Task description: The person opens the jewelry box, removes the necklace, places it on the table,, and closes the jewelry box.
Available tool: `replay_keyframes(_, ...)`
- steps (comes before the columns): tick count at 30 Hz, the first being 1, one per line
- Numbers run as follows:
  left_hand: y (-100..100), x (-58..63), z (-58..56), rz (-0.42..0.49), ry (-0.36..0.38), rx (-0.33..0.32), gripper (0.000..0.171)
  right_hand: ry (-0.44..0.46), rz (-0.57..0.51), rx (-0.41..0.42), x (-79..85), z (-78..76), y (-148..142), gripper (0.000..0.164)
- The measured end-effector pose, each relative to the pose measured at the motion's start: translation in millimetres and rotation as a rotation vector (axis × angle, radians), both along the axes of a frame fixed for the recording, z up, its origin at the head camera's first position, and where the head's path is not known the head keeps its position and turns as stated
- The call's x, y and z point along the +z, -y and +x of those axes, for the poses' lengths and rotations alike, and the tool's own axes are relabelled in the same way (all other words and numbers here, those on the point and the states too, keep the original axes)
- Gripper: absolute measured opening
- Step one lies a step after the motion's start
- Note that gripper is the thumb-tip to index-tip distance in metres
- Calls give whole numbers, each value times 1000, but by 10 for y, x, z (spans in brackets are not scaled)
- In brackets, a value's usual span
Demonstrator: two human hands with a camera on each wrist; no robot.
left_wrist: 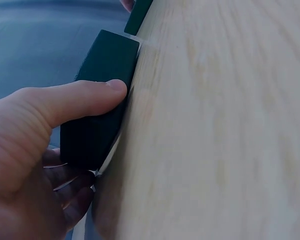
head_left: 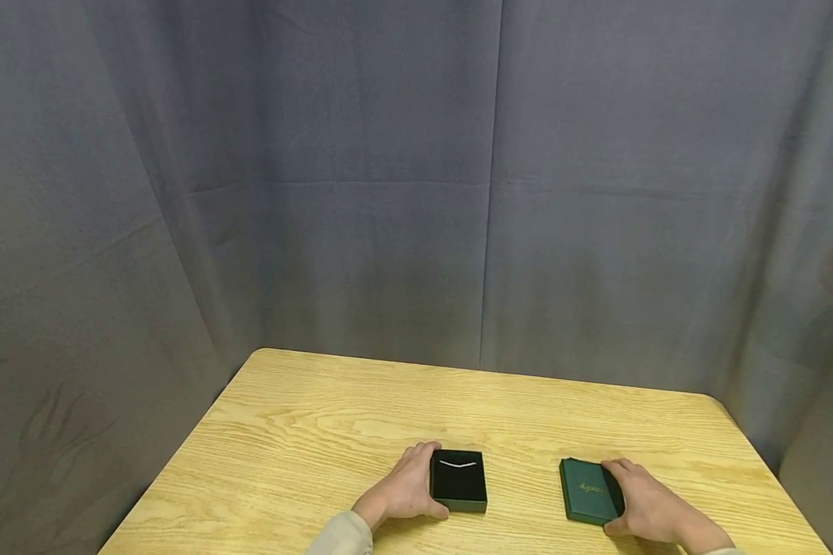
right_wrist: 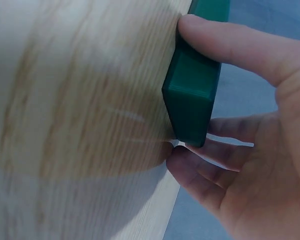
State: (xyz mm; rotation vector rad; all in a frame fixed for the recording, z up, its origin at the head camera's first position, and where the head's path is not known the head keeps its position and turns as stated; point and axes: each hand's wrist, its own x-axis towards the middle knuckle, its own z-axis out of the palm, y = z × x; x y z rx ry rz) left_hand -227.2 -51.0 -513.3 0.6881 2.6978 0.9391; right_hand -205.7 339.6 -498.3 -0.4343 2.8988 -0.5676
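Observation:
Near the front of the table, my left hand (head_left: pixel 408 486) grips the left side of a small open jewelry box base (head_left: pixel 458 506). Inside it is a black insert (head_left: pixel 458 487) with a thin silver chain (head_left: pixel 457 465) across its upper part. The left wrist view shows the thumb along the dark green box wall (left_wrist: pixel 107 57) and the fingers at the opposite side. Farther right, a green box lid (head_left: pixel 583 505) with gold lettering lies top up. My right hand (head_left: pixel 642 501) holds its right side, thumb and fingers on opposite edges, as the right wrist view shows of the lid (right_wrist: pixel 190 95).
A light wood-grain table (head_left: pixel 305 416) carries both pieces, with a stretch of bare wood between them. Grey curtains (head_left: pixel 375 231) hang behind the table and along its sides.

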Motion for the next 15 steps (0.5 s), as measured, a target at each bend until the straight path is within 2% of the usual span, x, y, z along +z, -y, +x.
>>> replay_keyframes(9, 6, -63, -20, 27, -7, 3, 98, 57, -32, -7, 44, 26, 48, 108)
replay_keyframes(12, 6, -77, -29, 38, -6, 2, 99, 29, -52, -6, 78, 37, 98, 100)
replay_keyframes(15, 6, -87, -37, 51, -4, 2, 99, -54, -80, 11, 133, 32, 176, 80)
